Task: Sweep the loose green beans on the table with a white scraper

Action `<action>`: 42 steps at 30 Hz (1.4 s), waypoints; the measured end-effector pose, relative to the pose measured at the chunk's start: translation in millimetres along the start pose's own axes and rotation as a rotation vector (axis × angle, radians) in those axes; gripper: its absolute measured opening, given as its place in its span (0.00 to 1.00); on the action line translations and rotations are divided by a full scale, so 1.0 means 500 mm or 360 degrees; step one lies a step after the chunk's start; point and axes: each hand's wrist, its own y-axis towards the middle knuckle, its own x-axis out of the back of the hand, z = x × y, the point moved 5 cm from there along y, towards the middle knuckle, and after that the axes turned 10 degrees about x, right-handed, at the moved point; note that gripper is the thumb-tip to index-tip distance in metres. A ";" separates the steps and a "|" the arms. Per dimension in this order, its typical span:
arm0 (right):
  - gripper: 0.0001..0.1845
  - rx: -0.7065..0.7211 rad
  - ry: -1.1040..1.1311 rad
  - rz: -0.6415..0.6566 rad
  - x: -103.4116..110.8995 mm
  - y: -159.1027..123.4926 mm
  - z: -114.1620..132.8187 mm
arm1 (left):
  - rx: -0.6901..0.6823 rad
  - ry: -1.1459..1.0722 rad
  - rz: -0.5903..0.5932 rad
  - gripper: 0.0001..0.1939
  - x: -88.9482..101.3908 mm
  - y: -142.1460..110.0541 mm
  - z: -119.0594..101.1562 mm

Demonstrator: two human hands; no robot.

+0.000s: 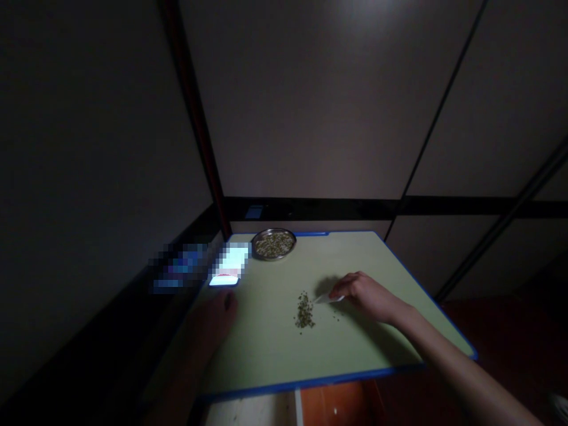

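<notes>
My right hand [357,291] pinches a thin, flat white piece [329,298], possibly a card or scraper. Its tip points left, close to the right side of a small loose pile of greenish-brown seeds or beans [305,313] on the light green tabletop [266,346]. A few stray grains lie beneath the white piece. On the left part of the tabletop, in shadow, my left hand [217,313] rests with its fingers curled in and nothing visible in them. It lies just below a phone with a lit screen [231,263].
A round metal tray [274,244] with many similar grains stands at the back left of the table. Blue edging [337,378] runs around the tabletop. Pale panels [306,118] rise behind it. An orange container [339,405] shows below the near edge.
</notes>
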 end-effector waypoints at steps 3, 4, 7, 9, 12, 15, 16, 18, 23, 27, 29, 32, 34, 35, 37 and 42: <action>0.20 0.0003 0.0002 0.0005 -0.013 0.012 -0.002 | -0.0007 0.0010 -0.0003 0.23 0.005 -0.004 -0.003; 0.20 -0.0002 0.0000 0.0007 -0.016 0.013 -0.002 | -0.0005 0.0015 -0.0004 0.22 0.007 -0.006 -0.005; 0.19 -0.0004 -0.0006 0.0003 -0.018 0.012 0.001 | -0.0004 0.0038 -0.0006 0.21 0.013 -0.013 -0.010; 0.18 0.0016 0.0000 -0.0002 -0.017 0.009 0.003 | 0.0000 0.0024 0.0000 0.21 0.017 -0.016 -0.013; 0.16 0.0048 0.0016 0.0001 -0.017 0.004 0.001 | 0.0021 -0.0007 0.0035 0.22 0.020 -0.018 -0.015; 0.16 0.0076 0.0034 0.0017 -0.017 -0.004 -0.003 | 0.0047 0.0008 0.0056 0.22 0.021 -0.018 -0.014; 0.16 0.0079 0.0037 0.0019 -0.017 -0.006 -0.005 | 0.0051 0.0012 0.0051 0.22 0.021 -0.018 -0.014; 0.16 0.0068 0.0035 0.0016 -0.014 -0.010 -0.005 | 0.0045 0.0008 0.0029 0.22 0.020 -0.017 -0.014; 0.16 0.0028 0.0018 -0.0004 -0.008 -0.004 0.004 | 0.0018 0.0025 0.0004 0.21 0.016 -0.016 -0.012; 0.15 0.0028 0.0010 0.0013 -0.015 0.006 0.009 | 0.0026 0.0019 0.0018 0.22 0.012 -0.012 -0.008; 0.15 0.0025 0.0010 0.0011 -0.018 0.005 0.008 | 0.0013 -0.0001 0.0024 0.22 0.010 -0.010 -0.007; 0.15 0.0052 0.0036 0.0010 -0.013 -0.006 0.004 | 0.0002 -0.0005 0.0031 0.21 0.009 -0.008 -0.006; 0.14 0.0048 0.0034 0.0016 -0.005 -0.018 0.001 | 0.0021 0.0006 0.0030 0.21 0.008 -0.008 -0.005; 0.14 0.0035 0.0027 0.0021 -0.001 -0.023 -0.001 | 0.0025 0.0004 0.0028 0.21 0.008 -0.007 -0.004; 0.15 -0.0003 0.0012 0.0037 0.005 -0.030 -0.004 | 0.0007 -0.0009 0.0016 0.21 0.008 -0.008 -0.006; 0.15 -0.0015 0.0004 0.0018 0.000 -0.019 0.004 | -0.0001 -0.0004 0.0033 0.21 0.009 -0.009 -0.008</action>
